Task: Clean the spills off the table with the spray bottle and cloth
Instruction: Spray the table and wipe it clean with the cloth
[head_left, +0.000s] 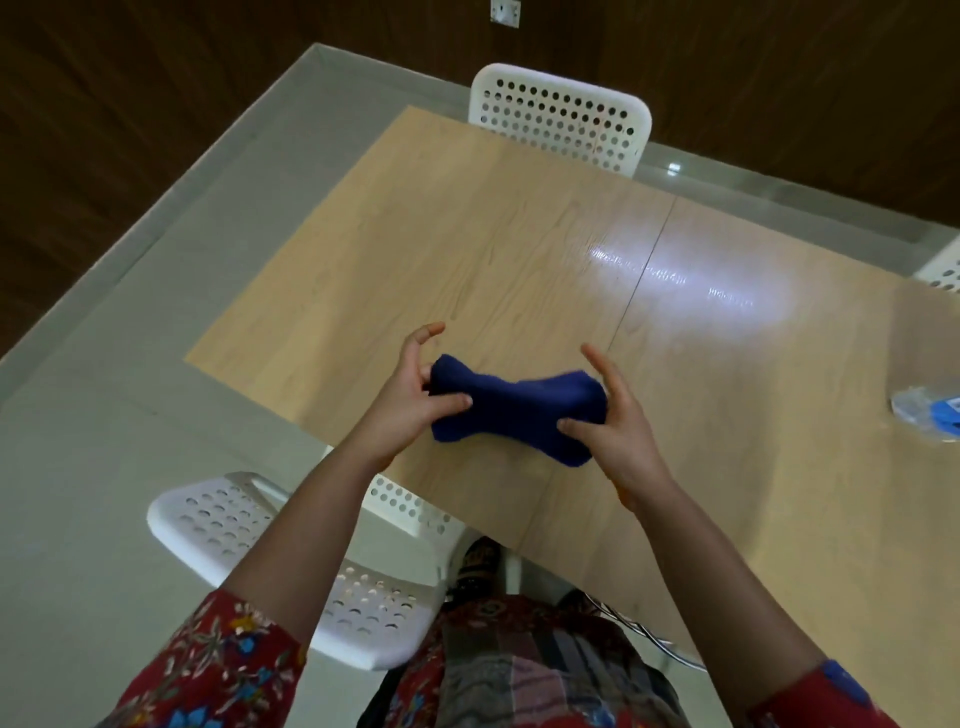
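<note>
A folded dark blue cloth (514, 413) hangs in the air just above the near part of the light wooden table (519, 249). My left hand (410, 402) pinches its left end between thumb and fingers. My right hand (610, 415) grips its right end, thumb on the near side. The cloth is squeezed thin in the middle. A clear spray bottle with blue parts (930, 410) lies at the table's right edge of view, partly cut off. A shiny wet-looking patch (675, 275) glares on the table beyond my right hand.
A white perforated chair (561, 117) stands at the table's far side. Another white chair (249, 530) sits at the near side, left of my legs. A third chair's corner (943, 270) shows at the right edge. Grey floor lies to the left.
</note>
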